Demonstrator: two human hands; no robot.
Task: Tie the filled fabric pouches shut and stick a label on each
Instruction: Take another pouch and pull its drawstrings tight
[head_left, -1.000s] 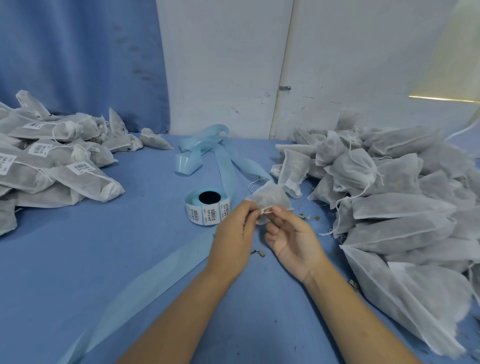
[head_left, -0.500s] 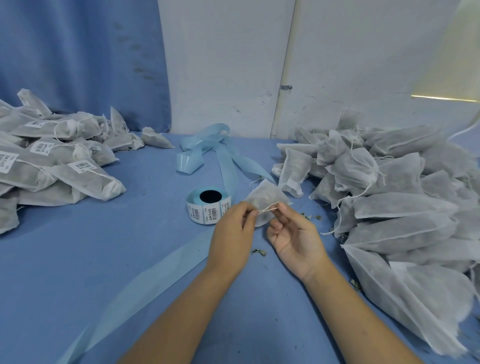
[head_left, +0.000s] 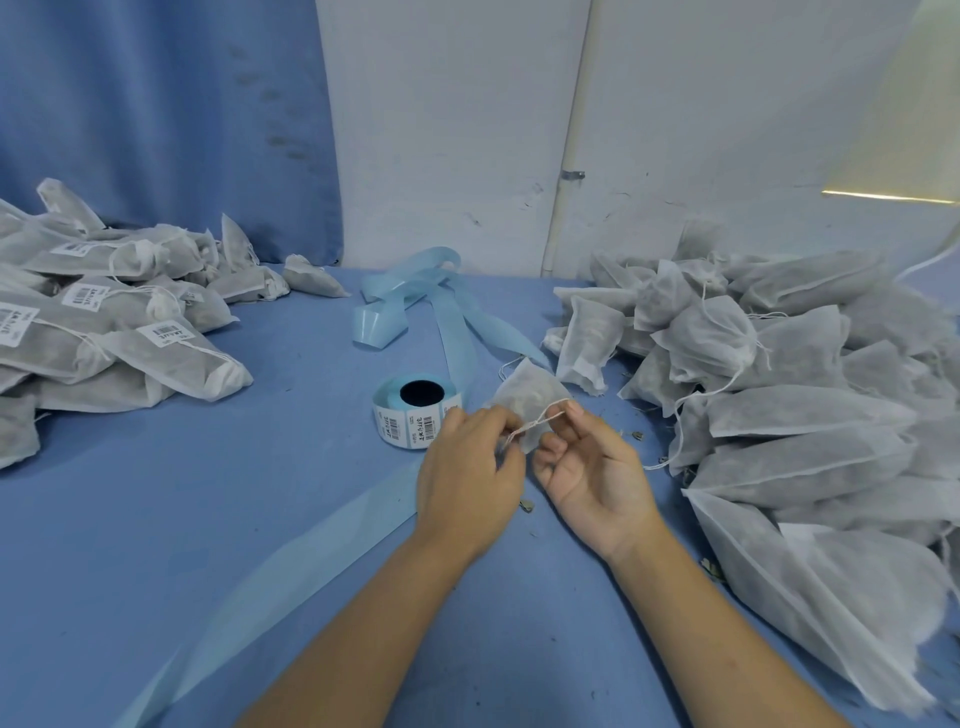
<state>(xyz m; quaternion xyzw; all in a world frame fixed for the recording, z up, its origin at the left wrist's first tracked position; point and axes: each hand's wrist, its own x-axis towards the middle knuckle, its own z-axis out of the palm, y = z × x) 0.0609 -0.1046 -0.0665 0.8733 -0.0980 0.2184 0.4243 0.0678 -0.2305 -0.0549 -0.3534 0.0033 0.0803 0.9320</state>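
Pinching the drawstring (head_left: 540, 419) of a pouch (head_left: 531, 391), left hand (head_left: 470, 470) and right hand (head_left: 597, 475) fingers clamped on it, label roll (head_left: 413, 413) at ten o'clock.

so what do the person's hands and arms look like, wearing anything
The left forearm and right forearm are bare, with no sleeves in view. The left hand and right hand wear no gloves, and no ring, watch or bracelet shows.

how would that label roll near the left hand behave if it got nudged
The label roll lies flat, core hole upward, so it would probably slide rather than roll. Mostly paper round a hollow core, it is likely light. The blue liner strip seems attached and might drag behind.
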